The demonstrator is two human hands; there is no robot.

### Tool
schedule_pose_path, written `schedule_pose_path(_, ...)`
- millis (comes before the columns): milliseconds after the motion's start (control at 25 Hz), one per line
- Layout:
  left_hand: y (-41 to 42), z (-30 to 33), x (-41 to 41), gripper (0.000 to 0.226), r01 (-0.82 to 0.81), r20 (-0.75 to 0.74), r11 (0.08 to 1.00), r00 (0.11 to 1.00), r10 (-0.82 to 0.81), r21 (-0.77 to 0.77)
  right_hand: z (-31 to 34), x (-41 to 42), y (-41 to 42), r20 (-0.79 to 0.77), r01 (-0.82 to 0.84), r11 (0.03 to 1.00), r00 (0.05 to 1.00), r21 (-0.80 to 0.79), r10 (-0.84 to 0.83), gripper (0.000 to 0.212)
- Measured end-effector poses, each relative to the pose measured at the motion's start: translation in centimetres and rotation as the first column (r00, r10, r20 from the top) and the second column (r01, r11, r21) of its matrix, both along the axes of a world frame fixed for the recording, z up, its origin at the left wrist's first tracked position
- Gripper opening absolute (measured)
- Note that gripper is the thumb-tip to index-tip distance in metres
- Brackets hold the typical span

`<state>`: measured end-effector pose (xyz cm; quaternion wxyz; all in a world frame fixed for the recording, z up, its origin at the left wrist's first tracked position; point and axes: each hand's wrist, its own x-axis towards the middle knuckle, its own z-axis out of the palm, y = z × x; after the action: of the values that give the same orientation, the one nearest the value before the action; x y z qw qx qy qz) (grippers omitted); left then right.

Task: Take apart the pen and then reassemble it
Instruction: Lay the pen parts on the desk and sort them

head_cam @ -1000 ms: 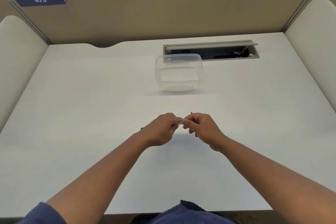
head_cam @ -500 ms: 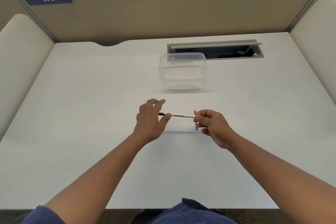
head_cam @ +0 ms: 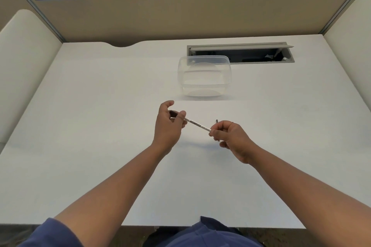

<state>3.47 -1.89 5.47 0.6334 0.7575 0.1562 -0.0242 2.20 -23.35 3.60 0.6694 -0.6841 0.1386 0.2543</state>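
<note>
The pen (head_cam: pixel 197 124) has tipped since half a second ago: it then lay level between the hands, and now it slants down from the left hand (head_cam: pixel 168 126) to the right hand (head_cam: pixel 230 136), above the white desk (head_cam: pixel 100 126). The left pinches one end between thumb and forefinger, other fingers loose. The right is curled closed on the other end, gripping a thin dark piece (head_cam: pixel 217 121) too; a clear plastic container (head_cam: pixel 204 78) stands beyond.
</note>
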Motion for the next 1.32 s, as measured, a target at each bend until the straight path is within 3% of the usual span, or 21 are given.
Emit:
schedule_pose_path(120, -0.5, 0.7, 0.5, 0.042, 0.103, 0.060, 0.988, 0.992, -0.111, 0.119, 0.4, 0.2, 0.7, 0.085, -0.128, 0.985, 0.987, -0.112, 0.138, 0.005)
schedule_pose_path(280, -1.5, 1.6, 0.7, 0.042, 0.225, 0.100, 0.935, 0.960, -0.261, 0.276, 1.0, 0.4, 2.3, 0.224, -0.104, 0.976, 0.964, -0.190, 0.146, 0.010)
schedule_pose_path(480, -2.1, 1.4, 1.4, 0.044, 0.354, 0.050, 0.920, 0.929, -0.367, 0.167, 0.5, 0.6, 2.7, 0.307, -0.059, 0.969, 0.942, -0.242, 0.135, 0.012)
schedule_pose_path(560, -1.2, 0.0, 1.4, 0.036, 0.409, -0.004, 0.884, 0.908, -0.419, 0.228, 0.1, 0.7, 2.3, 0.304, -0.003, 0.973, 0.950, -0.230, 0.075, 0.012)
schedule_pose_path(640, 0.2, -2.1, 1.5, 0.041, 0.451, -0.117, 0.795, 0.888, -0.444, 0.406, -0.3, 0.9, 2.0, 0.299, 0.039, 0.973, 0.954, -0.228, 0.032, 0.011)
schedule_pose_path(800, 2.6, -5.9, 1.3, 0.094, 0.660, -0.468, 0.401, 0.742, -0.480, 0.635, -1.2, 0.9, 1.1, 0.298, 0.080, 0.970, 0.955, -0.229, -0.008, 0.012)
schedule_pose_path(880, 3.3, -7.2, 1.2, 0.098, 0.651, -0.464, 0.336, 0.738, -0.491, 0.681, -1.7, 0.9, 0.9, 0.294, 0.111, 0.966, 0.955, -0.234, -0.039, 0.012)
schedule_pose_path(1160, 3.2, -11.2, 1.0, 0.071, 0.446, -0.277, 0.343, 0.853, -0.442, 0.827, -2.8, 1.5, 0.8, 0.329, 0.128, 0.947, 0.944, -0.296, -0.025, 0.013)
schedule_pose_path(1320, 3.2, -11.9, 0.9, 0.065, 0.388, -0.227, 0.333, 0.873, -0.431, 0.859, -2.7, 1.7, 1.1, 0.436, 0.142, 0.915, 0.899, -0.378, 0.040, 0.011)
